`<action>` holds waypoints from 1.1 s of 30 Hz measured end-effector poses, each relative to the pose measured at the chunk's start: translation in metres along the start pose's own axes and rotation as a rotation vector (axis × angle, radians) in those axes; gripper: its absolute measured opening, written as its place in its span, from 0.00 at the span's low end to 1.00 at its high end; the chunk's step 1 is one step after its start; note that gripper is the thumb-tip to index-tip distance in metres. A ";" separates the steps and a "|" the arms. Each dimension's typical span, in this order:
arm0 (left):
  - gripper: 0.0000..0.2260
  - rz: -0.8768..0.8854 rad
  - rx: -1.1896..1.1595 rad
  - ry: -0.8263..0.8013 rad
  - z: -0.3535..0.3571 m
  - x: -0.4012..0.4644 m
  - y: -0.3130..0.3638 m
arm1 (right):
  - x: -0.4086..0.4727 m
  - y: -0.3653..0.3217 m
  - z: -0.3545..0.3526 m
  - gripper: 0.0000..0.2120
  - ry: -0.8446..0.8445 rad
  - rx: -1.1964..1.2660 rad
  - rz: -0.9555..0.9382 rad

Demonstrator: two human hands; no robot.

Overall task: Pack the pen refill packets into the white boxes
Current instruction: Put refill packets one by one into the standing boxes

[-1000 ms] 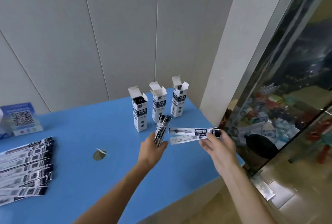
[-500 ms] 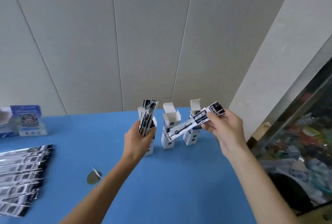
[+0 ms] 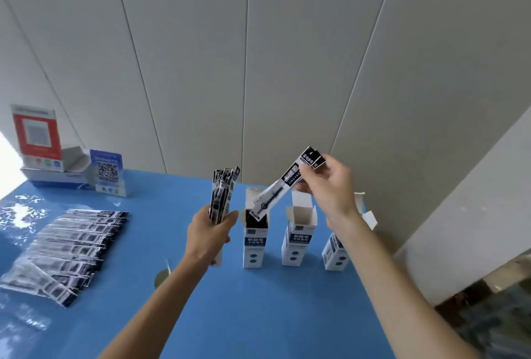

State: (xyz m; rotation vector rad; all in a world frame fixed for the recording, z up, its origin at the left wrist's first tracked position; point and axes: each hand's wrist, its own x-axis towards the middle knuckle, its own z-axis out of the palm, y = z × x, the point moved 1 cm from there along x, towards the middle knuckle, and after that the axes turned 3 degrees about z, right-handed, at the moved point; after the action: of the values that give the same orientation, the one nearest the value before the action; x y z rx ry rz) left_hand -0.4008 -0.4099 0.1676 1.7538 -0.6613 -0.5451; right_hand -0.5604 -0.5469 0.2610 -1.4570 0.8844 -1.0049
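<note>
Three white boxes with open top flaps stand upright in a row on the blue table: a left box [image 3: 254, 246], a middle box [image 3: 297, 240] and a right box [image 3: 333, 255] partly behind my right forearm. My right hand [image 3: 330, 186] pinches the top end of one refill packet [image 3: 283, 186], tilted, with its lower tip at the mouth of the left box. My left hand [image 3: 208, 232] grips an upright bundle of several refill packets [image 3: 222, 194] just left of that box. A fanned pile of more packets [image 3: 66, 249] lies at the left.
A QR-code stand [image 3: 107, 171], an open cardboard box [image 3: 63, 171] and a red sign [image 3: 37, 134] sit at the back left against the wall. A small round sticker [image 3: 161, 278] lies on the blue table [image 3: 258, 315] under my left forearm. The table's right edge drops to the floor.
The view has come closer to the boxes. My right hand has tilted its packet steeper and brought its lower tip from in front of the middle box down to the left box's opening.
</note>
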 end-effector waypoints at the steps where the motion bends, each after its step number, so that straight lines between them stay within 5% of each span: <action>1: 0.11 -0.008 -0.005 0.004 0.003 0.000 0.001 | 0.003 0.001 0.001 0.02 -0.014 -0.015 -0.018; 33: 0.10 0.016 0.045 0.073 0.017 -0.006 0.002 | 0.011 0.011 0.025 0.04 -0.309 -0.437 -0.241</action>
State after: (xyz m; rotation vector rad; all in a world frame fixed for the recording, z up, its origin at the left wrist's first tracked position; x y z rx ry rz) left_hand -0.4164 -0.4184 0.1648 1.8002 -0.6404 -0.4566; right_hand -0.5331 -0.5493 0.2506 -2.0654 0.7388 -0.7524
